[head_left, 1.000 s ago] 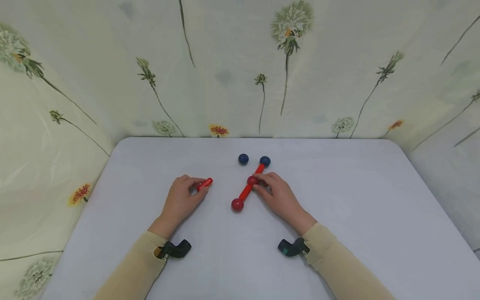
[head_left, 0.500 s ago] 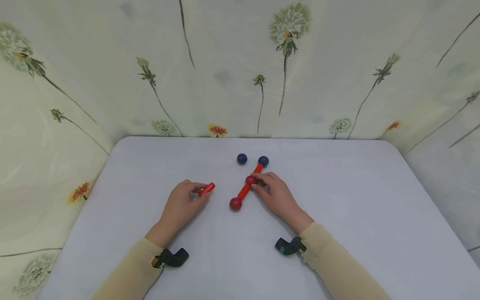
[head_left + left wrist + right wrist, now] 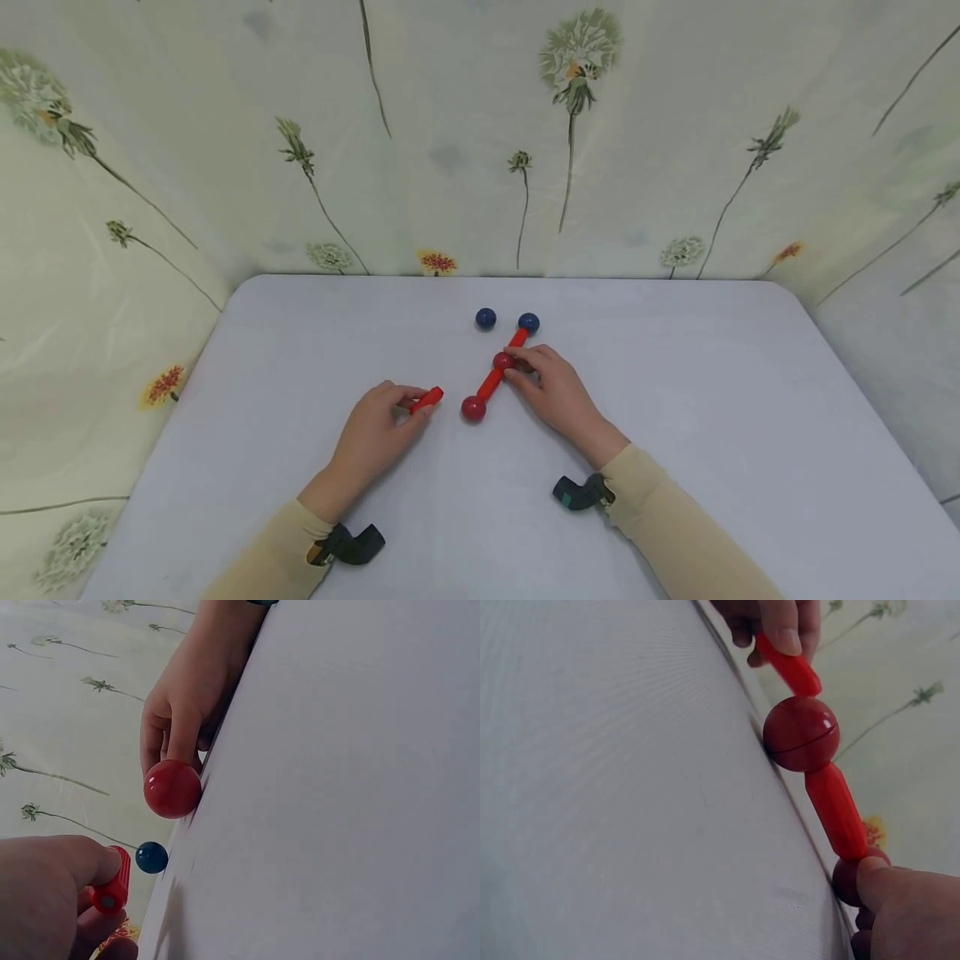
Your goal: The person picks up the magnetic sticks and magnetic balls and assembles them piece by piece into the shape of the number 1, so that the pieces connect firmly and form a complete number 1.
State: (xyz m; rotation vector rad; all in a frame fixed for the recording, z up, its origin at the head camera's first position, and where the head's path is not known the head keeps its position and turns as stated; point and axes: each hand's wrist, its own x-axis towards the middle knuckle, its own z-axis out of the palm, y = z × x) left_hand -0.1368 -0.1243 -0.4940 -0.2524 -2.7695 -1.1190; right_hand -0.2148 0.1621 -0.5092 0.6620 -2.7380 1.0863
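My left hand [image 3: 375, 429] pinches a loose red rod [image 3: 427, 399] between thumb and fingers, a short way left of the near red ball [image 3: 473, 408]. In the left wrist view a grey dot shows on the end of that rod [image 3: 109, 900]. My right hand [image 3: 558, 396] grips the middle red ball [image 3: 503, 362] of a joined chain on the table. One red rod [image 3: 835, 810] links the two red balls. A second rod [image 3: 518, 337] runs from the middle ball to a blue ball [image 3: 528, 322] at the far end.
A separate blue ball [image 3: 486, 318] lies to the left of the chain's blue end. The white table [image 3: 675, 375] meets a flower-patterned cloth [image 3: 450, 167] along its back edge. Dark wrist cameras [image 3: 581, 492] are strapped at both cuffs.
My left hand has moved right and toward me with the red rod, bringing it closer to the near red ball. The right hand and the chain stay in place.
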